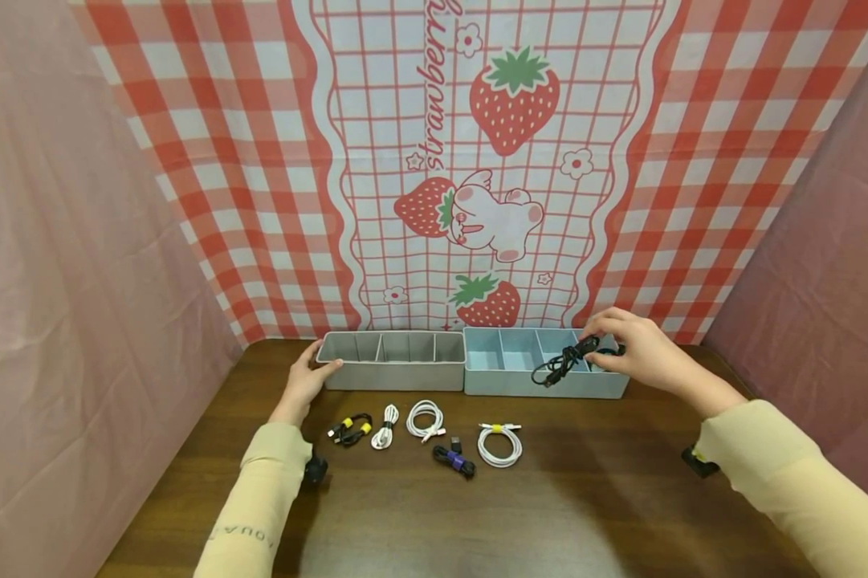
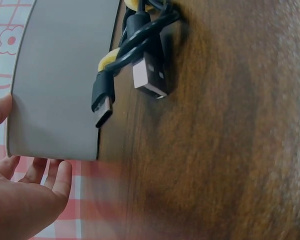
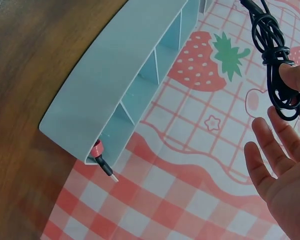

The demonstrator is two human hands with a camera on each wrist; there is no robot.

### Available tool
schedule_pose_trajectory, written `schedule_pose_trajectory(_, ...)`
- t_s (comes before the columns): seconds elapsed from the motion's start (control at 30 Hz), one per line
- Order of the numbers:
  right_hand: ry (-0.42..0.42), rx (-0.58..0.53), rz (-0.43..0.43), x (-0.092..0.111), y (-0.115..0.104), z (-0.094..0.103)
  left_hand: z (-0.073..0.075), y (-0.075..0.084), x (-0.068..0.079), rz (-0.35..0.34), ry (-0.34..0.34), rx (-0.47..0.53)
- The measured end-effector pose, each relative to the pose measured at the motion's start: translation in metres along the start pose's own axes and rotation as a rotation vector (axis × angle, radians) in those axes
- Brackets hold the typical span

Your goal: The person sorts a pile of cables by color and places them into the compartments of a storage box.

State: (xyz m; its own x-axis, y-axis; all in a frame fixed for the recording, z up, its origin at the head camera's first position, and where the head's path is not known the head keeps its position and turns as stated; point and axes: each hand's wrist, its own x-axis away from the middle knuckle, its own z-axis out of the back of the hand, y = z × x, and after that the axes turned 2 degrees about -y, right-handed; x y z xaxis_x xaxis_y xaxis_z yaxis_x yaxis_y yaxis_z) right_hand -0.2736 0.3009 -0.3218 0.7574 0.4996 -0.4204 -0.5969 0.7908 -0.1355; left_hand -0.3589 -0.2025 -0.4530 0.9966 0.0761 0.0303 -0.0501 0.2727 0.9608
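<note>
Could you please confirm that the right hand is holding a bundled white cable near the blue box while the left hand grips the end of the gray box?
Not quite: the bundled cable in the right hand is black, not white, as the head view shows. It is near the blue box, and the left hand grips the end of the gray box.

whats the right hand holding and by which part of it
The right hand holds a black cable bundle near its looped end.
</note>
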Motion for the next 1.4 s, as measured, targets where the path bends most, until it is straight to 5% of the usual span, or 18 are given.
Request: schedule_pose_trajectory(1.4, 0.034, -0.039, -0.231, -0.025, 0.034, -0.016, 0.001, -0.001, 0.001, -0.004, -0.019, -0.028)
